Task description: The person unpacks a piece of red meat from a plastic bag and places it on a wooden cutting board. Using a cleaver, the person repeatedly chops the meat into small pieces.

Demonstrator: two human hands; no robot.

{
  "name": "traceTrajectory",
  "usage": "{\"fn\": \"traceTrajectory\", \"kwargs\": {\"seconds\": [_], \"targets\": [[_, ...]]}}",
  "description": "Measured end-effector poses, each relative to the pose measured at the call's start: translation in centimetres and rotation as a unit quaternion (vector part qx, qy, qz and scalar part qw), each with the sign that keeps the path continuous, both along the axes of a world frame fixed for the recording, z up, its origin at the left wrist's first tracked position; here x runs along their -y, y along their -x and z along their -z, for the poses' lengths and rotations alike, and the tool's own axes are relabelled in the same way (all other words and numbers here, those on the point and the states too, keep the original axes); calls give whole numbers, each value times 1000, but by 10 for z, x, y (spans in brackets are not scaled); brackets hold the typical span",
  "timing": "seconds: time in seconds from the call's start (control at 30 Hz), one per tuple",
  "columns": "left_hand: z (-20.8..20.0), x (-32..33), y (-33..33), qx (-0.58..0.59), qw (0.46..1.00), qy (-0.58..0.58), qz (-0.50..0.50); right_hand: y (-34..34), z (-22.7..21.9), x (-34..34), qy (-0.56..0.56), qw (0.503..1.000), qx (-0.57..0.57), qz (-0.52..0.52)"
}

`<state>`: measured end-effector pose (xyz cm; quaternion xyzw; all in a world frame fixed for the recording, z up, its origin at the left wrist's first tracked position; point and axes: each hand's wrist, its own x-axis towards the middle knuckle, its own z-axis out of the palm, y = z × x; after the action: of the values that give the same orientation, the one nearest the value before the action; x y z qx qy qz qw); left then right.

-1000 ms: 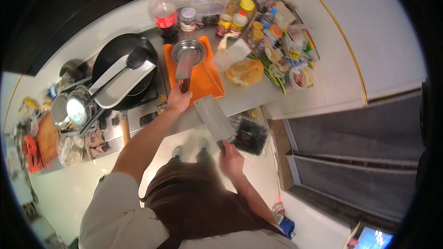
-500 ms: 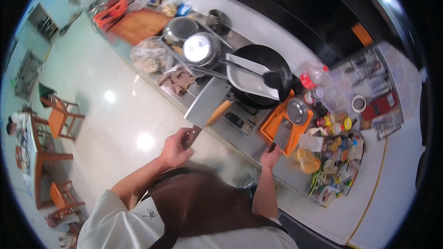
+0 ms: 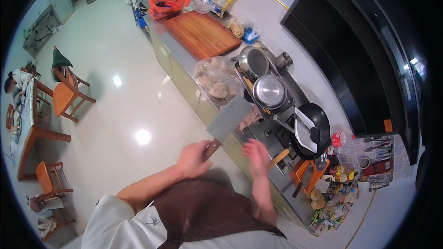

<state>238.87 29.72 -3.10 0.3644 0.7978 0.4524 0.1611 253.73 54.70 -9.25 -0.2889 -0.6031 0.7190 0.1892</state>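
Note:
My left hand (image 3: 194,159) is closed around the brown wooden handle of a cleaver (image 3: 230,119). Its broad steel blade points up and to the right, in front of the counter's edge. To the right of the cleaver, my right hand (image 3: 256,156) is raised with its fingers stretched out, slightly blurred and holding nothing. Close beside that hand sticks out the wooden handle (image 3: 278,158) of a black wok (image 3: 324,119). A second knife, whose dark handle (image 3: 297,190) shows, lies at an orange tray (image 3: 296,174) farther right.
On the counter stand a wooden cutting board (image 3: 200,32), a bag of pale pieces (image 3: 217,77), a steel pot (image 3: 270,91) and a steel bowl (image 3: 254,62). Bottles and jars (image 3: 341,173) crowd the right end. A range hood (image 3: 355,55) hangs above. Chairs (image 3: 69,90) stand at left.
My right hand has let go of the second knife at the orange tray and moved left toward the cleaver. The view has swung left. My left hand still holds the cleaver.

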Motion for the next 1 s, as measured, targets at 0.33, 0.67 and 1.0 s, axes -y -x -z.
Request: {"fn": "traceTrajectory", "kwargs": {"seconds": [0.33, 0.67, 1.0], "targets": [[11, 39, 205, 200, 930, -126, -282, 280, -26, 111, 248, 936, 16, -249], [13, 51, 448, 317, 880, -110, -336, 542, -46, 86, 260, 827, 95, -490], [129, 133, 750, 32, 876, 224, -425, 684, 19, 6, -192, 900, 175, -350]]}}
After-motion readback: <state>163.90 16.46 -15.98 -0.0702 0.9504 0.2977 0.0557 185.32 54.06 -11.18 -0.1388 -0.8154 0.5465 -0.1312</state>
